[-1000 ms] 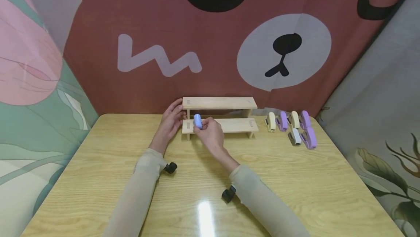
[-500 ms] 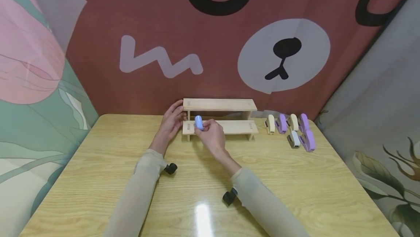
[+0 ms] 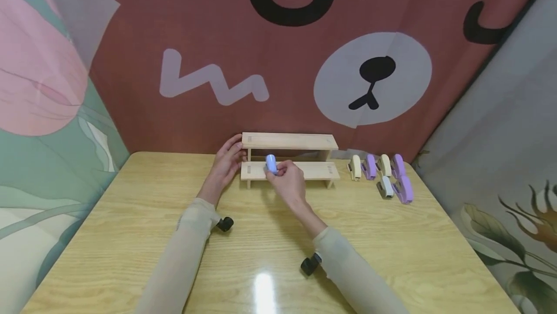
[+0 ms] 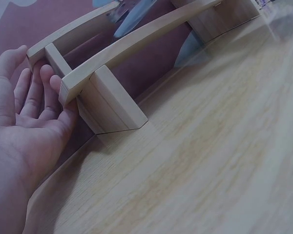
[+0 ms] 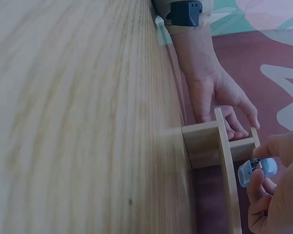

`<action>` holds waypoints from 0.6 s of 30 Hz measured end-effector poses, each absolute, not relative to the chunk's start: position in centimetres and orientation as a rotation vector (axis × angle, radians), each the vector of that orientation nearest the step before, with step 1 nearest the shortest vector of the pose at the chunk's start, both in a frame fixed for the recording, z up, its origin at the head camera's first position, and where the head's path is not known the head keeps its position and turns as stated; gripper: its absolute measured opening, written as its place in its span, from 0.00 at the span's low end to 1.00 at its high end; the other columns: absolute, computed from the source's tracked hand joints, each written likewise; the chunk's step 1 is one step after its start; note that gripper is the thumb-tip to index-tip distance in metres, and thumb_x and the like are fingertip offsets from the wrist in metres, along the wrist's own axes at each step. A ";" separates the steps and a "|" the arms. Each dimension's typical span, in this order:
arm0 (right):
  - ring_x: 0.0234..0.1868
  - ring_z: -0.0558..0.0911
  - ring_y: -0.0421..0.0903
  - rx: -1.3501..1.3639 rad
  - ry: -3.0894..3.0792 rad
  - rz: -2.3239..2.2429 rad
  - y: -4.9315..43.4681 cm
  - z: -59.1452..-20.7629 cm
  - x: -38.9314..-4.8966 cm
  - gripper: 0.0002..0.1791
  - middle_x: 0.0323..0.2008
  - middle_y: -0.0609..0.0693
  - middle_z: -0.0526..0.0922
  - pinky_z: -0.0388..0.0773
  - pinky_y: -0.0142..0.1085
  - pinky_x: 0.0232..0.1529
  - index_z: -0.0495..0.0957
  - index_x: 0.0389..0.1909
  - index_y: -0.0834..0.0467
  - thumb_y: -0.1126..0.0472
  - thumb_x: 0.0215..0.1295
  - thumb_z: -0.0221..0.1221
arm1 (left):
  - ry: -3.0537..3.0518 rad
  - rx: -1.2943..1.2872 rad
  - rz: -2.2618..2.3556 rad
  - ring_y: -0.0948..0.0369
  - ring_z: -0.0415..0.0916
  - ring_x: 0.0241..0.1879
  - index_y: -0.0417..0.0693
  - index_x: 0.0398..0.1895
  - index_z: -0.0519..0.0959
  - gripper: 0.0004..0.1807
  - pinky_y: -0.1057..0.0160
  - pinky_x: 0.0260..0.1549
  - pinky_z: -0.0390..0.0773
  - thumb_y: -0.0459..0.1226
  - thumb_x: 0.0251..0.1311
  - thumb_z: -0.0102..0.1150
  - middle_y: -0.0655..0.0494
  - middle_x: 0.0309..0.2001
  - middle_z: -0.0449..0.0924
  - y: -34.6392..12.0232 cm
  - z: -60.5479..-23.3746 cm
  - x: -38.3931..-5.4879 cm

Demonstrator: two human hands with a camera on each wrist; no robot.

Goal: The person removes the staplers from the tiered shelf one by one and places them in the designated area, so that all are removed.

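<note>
A small light-blue plastic piece (image 3: 271, 164) with a rounded body is pinched between thumb and fingers of my right hand (image 3: 289, 182). Dark metal parts show in the middle of the blue piece (image 5: 256, 168) in the right wrist view. It is over the lower board, towards the left end of a two-tier wooden rack (image 3: 319, 170). At the rack's left end, my left hand (image 3: 226, 163) rests its fingertips against the boards' ends. In the left wrist view, the left hand (image 4: 31, 109) has gently bent fingers beside the upright, partly hidden by the boards.
Right of the rack stand several similar small pieces: cream ones (image 3: 356, 168), purple ones (image 3: 403, 190) and a white one (image 3: 385, 187) with a grey base. They sit close together on the wooden table (image 3: 209, 265). A bear-print curtain (image 3: 209, 121) hangs directly behind.
My right hand has moved a little to the right along the lower board, carrying the blue piece. The left hand stays at the rack's end. The head view has shifted slightly.
</note>
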State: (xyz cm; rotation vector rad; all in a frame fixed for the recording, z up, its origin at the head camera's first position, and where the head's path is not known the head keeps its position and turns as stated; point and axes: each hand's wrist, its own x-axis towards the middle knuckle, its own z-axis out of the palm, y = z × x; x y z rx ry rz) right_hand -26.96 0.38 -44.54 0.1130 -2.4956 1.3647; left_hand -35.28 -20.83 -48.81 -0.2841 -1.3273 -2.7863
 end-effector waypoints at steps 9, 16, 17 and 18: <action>0.30 0.79 0.46 0.071 -2.460 1.378 2.5 -44.3 -26.4 0.18 0.29 0.49 0.81 0.77 0.39 0.28 0.80 0.37 0.58 0.52 0.56 0.75 | -1.352 -0.282 -2.779 0.57 0.76 0.37 0.47 0.71 0.70 0.26 0.62 0.36 0.78 0.35 0.72 0.61 0.53 0.44 0.76 -20.9 -48.8 -35.1; 0.29 0.79 0.46 0.031 -2.472 1.339 4.9 -44.3 -25.8 0.18 0.29 0.50 0.80 0.77 0.40 0.28 0.79 0.38 0.58 0.51 0.58 0.74 | -1.371 -0.285 -2.773 0.57 0.74 0.38 0.46 0.73 0.68 0.27 0.62 0.37 0.77 0.36 0.73 0.60 0.54 0.44 0.74 -20.8 -48.6 -35.1; 0.29 0.79 0.46 0.024 -2.471 1.334 5.2 -44.3 -25.7 0.18 0.29 0.50 0.80 0.76 0.40 0.28 0.79 0.38 0.58 0.51 0.58 0.74 | -1.379 -0.282 -2.771 0.57 0.74 0.38 0.46 0.73 0.68 0.27 0.62 0.37 0.77 0.36 0.73 0.60 0.54 0.45 0.74 -20.8 -48.6 -35.1; 0.29 0.79 0.46 0.018 -2.470 1.326 5.6 -44.3 -25.7 0.18 0.29 0.50 0.80 0.76 0.40 0.29 0.79 0.38 0.58 0.51 0.58 0.74 | -1.375 -0.284 -2.776 0.57 0.74 0.38 0.46 0.73 0.68 0.27 0.62 0.37 0.77 0.36 0.73 0.60 0.54 0.45 0.74 -20.9 -48.6 -35.1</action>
